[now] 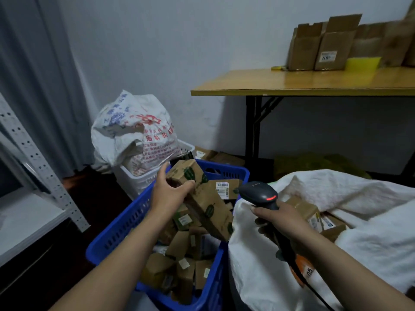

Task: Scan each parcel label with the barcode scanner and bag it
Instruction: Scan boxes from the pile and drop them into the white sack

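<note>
Head view: a long brown cardboard parcel (203, 198) was gripped, tilted, by the left hand (167, 193) so its label faced the black handheld barcode scanner (261, 195) clasped in the right hand (279, 218).

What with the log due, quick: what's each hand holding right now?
Left hand: closed around a cardboard parcel over the blue basket.
Right hand: closed around the barcode scanner handle.

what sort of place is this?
Probably a small parcel sorting room: a blue crate full of labelled parcels, a white sack with more inside, and a barcode scanner in the right hand.
</note>
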